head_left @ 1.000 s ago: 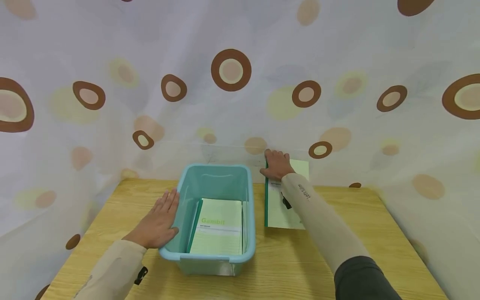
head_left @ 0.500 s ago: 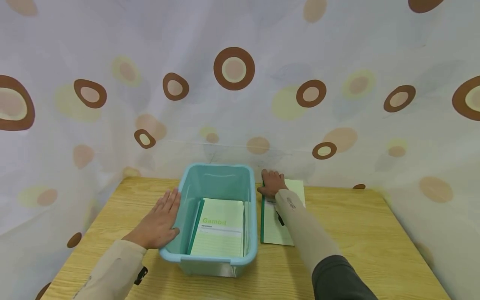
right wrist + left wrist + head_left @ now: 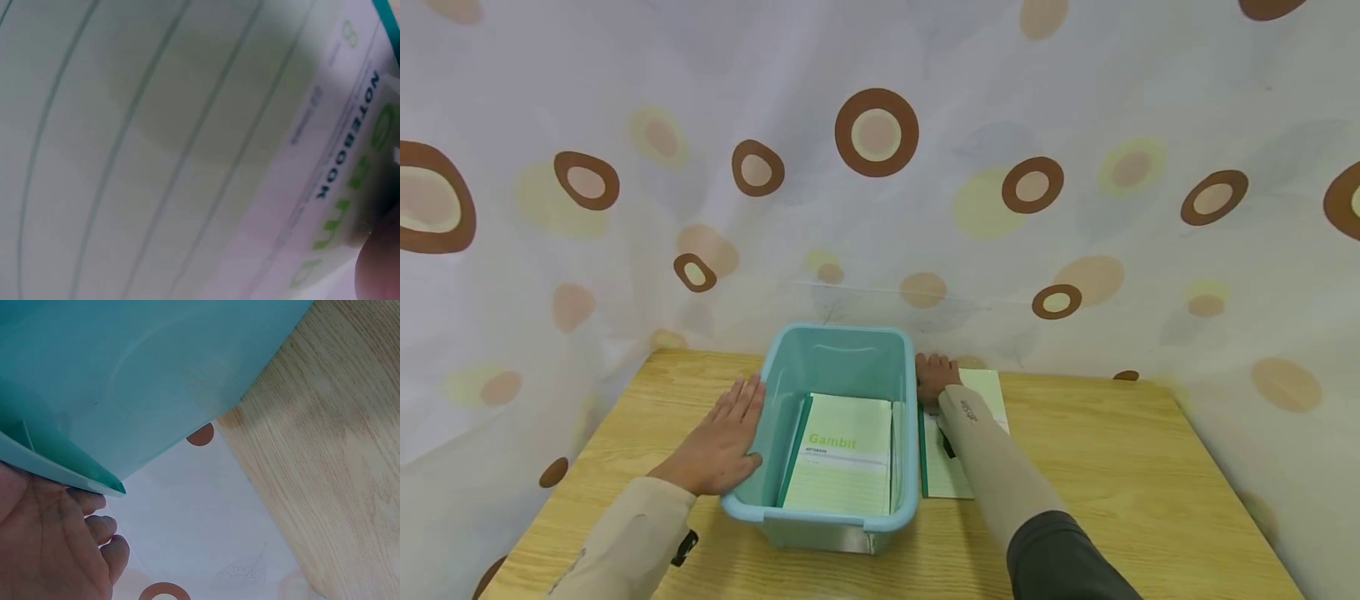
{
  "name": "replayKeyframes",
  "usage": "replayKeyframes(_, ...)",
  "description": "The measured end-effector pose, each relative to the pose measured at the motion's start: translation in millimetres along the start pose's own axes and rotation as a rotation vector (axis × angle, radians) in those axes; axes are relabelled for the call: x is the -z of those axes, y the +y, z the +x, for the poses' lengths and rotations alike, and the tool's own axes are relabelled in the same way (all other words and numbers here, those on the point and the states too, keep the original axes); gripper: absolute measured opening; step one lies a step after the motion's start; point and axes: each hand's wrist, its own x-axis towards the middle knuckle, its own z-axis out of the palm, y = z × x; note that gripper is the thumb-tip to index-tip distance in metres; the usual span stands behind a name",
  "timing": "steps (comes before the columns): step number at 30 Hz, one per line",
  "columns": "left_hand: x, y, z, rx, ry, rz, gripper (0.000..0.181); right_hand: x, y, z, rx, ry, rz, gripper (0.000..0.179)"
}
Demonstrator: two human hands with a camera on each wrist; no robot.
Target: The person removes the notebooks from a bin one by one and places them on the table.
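A light blue plastic bin (image 3: 820, 348) stands on the wooden table. My left hand (image 3: 715, 442) rests against its left rim with the fingers straight; the left wrist view shows several of its fingers (image 3: 100, 528) just below the bin's rim (image 3: 75, 478). To the right of the bin, my right hand (image 3: 934, 379) holds a pale green notebook (image 3: 943, 479) with a dark green spine near its upper left corner. My forearm covers part of that notebook. Up close in the right wrist view, its lined cover (image 3: 156, 156) fills the picture, with a fingertip (image 3: 380, 262) at the edge.
Inside the bin lies another pale green "Gambit" notebook (image 3: 842, 454), with more edges showing beside it. The wooden table (image 3: 1097, 467) extends to the right. A white patterned curtain (image 3: 820, 233) hangs behind and at both sides.
My right hand has brought the notebook down and nearer, and slightly left toward the bin. The left hand stays at the bin's rim. The head view has shifted slightly.
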Motion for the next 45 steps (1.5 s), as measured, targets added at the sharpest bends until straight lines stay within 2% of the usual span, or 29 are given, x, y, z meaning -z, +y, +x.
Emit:
replayKeyframes(9,0.5,1.8,0.2,0.007,-0.002,-0.007,0.076,4,-2,-6.9,-0.031,-0.056,0.057,0.017)
replayKeyframes(13,0.9,0.9,-0.2,0.008,0.000,0.004,0.076,3,-3,-4.4,-0.033,-0.087,0.076,0.022)
replayKeyframes(18,1.7,1.6,0.5,0.007,-0.003,0.005,0.075,-3,2,7.4,-0.098,-0.150,0.126,0.032)
replayKeyframes(22,2.1,2.6,0.6,0.008,-0.007,0.000,0.075,-8,9,12.5,-0.118,-0.145,0.094,0.040)
replayKeyframes(25,1.7,2.6,0.5,0.005,-0.003,0.001,0.075,0,6,8.0,-0.141,-0.136,0.110,0.044)
replayKeyframes(26,1.7,2.5,0.4,0.004,-0.002,0.001,0.075,6,3,6.0,-0.168,-0.157,0.123,0.047)
replayKeyframes(29,1.7,2.4,0.2,0.004,0.000,0.005,0.075,19,-3,-3.8,-0.175,-0.124,0.119,0.052)
replayKeyframes(33,1.6,2.3,-0.5,0.002,0.000,0.005,0.075,34,-10,-17.2,-0.161,-0.067,0.140,0.056)
replayKeyframes(38,0.2,1.8,-1.1,-0.010,0.013,0.000,0.075,50,-13,-31.4,-0.129,-0.017,0.300,0.056)
replayKeyframes(40,-0.2,1.7,-1.0,-0.011,0.018,0.001,0.075,57,-13,-35.0,-0.110,0.008,0.334,0.055)
replayKeyframes(45,0.5,2.1,-0.1,-0.003,0.009,0.007,0.075,89,-18,-42.9,-0.077,0.084,0.364,0.054)
